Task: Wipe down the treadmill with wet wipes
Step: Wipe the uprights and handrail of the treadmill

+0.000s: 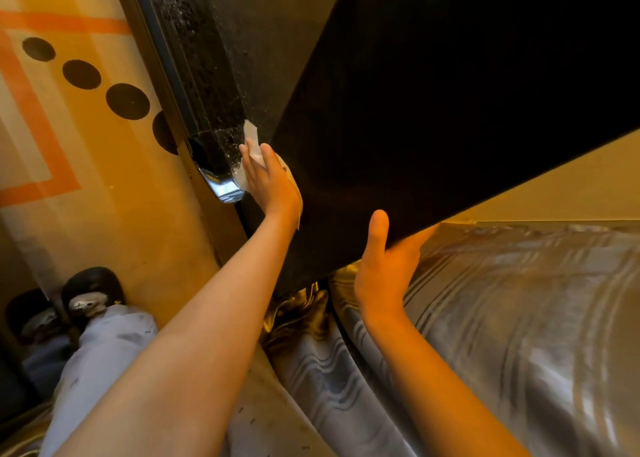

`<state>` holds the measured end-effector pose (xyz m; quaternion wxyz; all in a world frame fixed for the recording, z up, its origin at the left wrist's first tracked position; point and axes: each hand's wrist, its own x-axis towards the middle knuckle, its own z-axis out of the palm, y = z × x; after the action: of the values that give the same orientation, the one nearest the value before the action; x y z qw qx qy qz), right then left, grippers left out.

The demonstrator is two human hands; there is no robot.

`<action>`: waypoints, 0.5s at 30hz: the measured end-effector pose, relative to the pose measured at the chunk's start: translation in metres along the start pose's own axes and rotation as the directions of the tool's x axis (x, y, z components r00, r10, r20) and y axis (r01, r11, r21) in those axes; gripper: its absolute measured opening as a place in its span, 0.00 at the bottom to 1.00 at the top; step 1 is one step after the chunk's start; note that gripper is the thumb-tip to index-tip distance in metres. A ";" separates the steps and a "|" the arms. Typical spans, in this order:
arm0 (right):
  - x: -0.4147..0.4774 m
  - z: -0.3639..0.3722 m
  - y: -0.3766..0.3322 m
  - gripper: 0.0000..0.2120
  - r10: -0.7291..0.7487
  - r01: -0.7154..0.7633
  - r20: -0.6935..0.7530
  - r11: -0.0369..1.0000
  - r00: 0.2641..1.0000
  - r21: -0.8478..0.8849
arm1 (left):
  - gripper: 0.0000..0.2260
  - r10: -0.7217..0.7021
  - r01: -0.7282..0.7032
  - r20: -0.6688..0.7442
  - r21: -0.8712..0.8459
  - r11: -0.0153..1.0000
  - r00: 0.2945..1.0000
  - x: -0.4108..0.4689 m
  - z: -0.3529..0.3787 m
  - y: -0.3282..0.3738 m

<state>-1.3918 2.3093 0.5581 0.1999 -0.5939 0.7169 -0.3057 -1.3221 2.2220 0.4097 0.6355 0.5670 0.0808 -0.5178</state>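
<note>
Right of the orange-lined, dotted floor (69, 117), two hands work on a speckled black treadmill (214, 58).
Left hand (268, 179) lies flat, fingers straight, thumb slightly apart, pressing a white wet wipe (251, 138) that pokes out past the fingertips, beside a glossy end cap (221, 179). Right hand (384, 266) grips the black panel (450, 93) by its lower edge, thumb on top, fingers curled beneath, over grey satin fabric (519, 318).
</note>
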 end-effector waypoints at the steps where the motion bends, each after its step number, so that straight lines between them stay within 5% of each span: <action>1: 0.000 0.000 0.001 0.40 0.010 -0.010 0.002 1.000 1.000 0.001 | 0.37 0.006 -0.006 0.021 0.004 1.000 1.000 0.003 -0.001 -0.001; 8: 0.000 0.002 0.002 0.36 0.016 -0.016 0.011 1.000 1.000 0.015 | 0.38 -0.009 0.009 0.025 -0.001 1.000 1.000 -0.001 -0.020 -0.036; 15: 0.000 0.001 0.001 0.34 0.022 -0.023 -0.024 0.999 0.999 -0.044 | 0.36 -0.194 0.194 -0.001 0.053 0.980 0.981 -0.033 -0.050 -0.105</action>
<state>-1.3913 2.3092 0.5566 0.1816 -0.5866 0.7323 -0.2944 -1.3921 2.2995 0.3484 0.5671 0.5718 0.1206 -0.5804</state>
